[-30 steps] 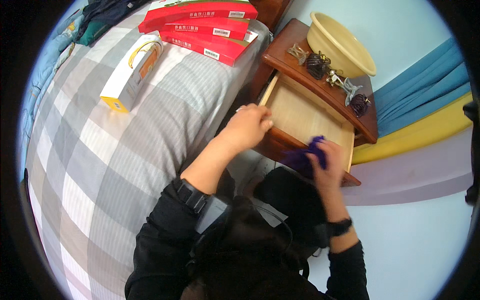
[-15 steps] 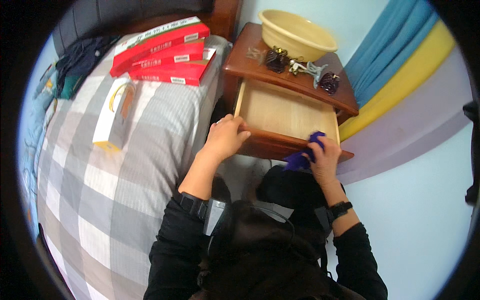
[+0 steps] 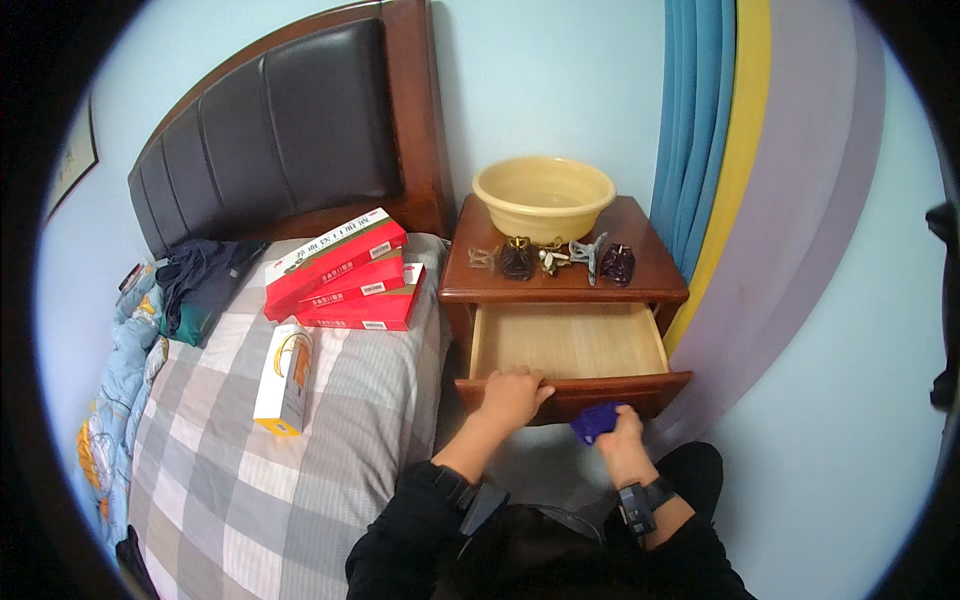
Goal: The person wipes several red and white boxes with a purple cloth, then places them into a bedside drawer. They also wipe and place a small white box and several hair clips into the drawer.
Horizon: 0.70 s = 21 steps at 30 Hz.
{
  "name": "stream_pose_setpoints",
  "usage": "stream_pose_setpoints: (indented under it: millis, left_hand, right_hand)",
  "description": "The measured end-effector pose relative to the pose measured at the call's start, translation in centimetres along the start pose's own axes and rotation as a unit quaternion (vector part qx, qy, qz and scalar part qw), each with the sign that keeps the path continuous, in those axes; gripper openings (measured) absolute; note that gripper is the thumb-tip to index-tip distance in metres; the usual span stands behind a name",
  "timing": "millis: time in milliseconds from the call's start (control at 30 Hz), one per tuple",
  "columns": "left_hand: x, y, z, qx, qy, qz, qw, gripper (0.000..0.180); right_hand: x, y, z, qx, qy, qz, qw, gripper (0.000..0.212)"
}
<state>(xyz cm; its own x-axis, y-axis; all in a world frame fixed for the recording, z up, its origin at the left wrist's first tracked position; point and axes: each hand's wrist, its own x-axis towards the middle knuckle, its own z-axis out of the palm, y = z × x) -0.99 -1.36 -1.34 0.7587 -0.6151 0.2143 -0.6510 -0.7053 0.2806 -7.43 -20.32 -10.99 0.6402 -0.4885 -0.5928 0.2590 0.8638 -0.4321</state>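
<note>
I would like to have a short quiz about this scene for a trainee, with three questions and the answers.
1. True or false: the left hand is on the front edge of the open drawer.
2. What does the right hand hold? A) a yellow basin; B) a purple cloth; C) a white box.
3. How many red boxes show on the bed?

Key: 1. True. 2. B. 3. Three.

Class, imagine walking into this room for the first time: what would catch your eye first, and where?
Probably the red boxes, fanned out on the checked bed, and the big yellow basin on the nightstand. Below, the left hand rests on an open drawer, and the right hand holds a purple cloth near its front.
</note>
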Motion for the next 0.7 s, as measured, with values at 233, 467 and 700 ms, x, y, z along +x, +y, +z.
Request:
stream_pose_setpoints:
  millis: [233,467,700]
  left_hand:
    - [1.5,-0.5,1.1,-0.01,0.083,0.033,0.996,0.031]
    - [2.3,-0.7,0.8,-0.011,0.063,0.035,0.997,0.026]
    - [3.6,-1.1,1.3,-0.008,0.046,0.031,0.998,0.026]
  right_hand:
    - [-1.9,12.9,4.3,0.015,-0.223,0.283,0.933,0.028]
    - [4.8,7.2,-0.9,-0.012,-0.206,0.253,0.945,0.031]
    - [10.7,-5.4,-4.0,0.113,0.125,0.105,0.98,0.021]
